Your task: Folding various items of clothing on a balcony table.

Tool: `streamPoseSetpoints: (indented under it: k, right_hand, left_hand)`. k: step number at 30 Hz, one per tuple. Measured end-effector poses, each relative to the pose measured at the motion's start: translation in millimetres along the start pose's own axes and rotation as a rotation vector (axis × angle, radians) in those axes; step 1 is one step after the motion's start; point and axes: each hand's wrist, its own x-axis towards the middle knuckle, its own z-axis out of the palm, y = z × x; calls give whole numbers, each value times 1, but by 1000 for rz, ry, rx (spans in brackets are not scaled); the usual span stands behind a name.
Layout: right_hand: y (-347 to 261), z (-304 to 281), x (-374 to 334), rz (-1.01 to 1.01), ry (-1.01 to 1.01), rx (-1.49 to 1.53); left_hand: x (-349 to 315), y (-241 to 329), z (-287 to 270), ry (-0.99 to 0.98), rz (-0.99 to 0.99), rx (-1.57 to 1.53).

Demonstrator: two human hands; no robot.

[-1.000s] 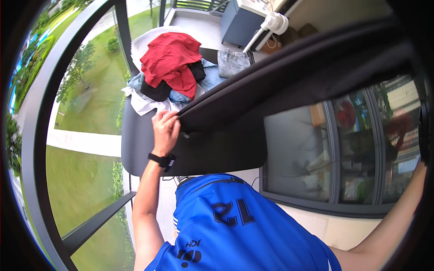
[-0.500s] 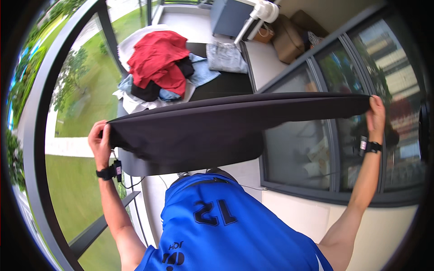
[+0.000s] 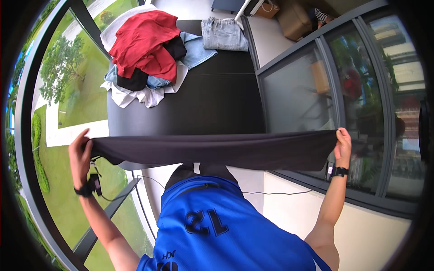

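Observation:
A long black garment (image 3: 217, 149) is stretched nearly level between my two hands, over the near edge of a black table (image 3: 217, 104) and in front of my body. Its exact kind cannot be made out. My left hand (image 3: 81, 153) pinches the left end, with one finger raised off the cloth. At the opposite end, my right hand (image 3: 343, 147) grips the corner between thumb and fingers. The cloth's lower edge sags a little and droops deeper toward the right.
At the table's far left lies a heap with a red garment (image 3: 144, 40) on top of white, black and denim pieces. Folded light-blue jeans (image 3: 224, 34) rest beside it. Glass panes (image 3: 294, 86) flank the right; a window frame (image 3: 27, 90) borders the left. A cable (image 3: 280, 193) runs behind me.
The black garment has come down and nearer to my body, and hangs more level. My right hand has moved inward and down; my left hand has moved slightly outward and down.

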Motion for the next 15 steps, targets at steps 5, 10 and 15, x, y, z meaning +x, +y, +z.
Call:
streamPoseSetpoints:
  k: [5, 10, 15]
  right_hand:
    - [160, 49, 89, 288, -97, -136]
    - [302, 101, 152, 464, 120, -110]
    - [352, 122, 212, 450, 98, -111]
  left_hand:
    - [102, -70, 113, -322, 51, 384]
    - [156, -138, 207, -291, 64, 707]
    - [183, -166, 236, -225, -32, 898]
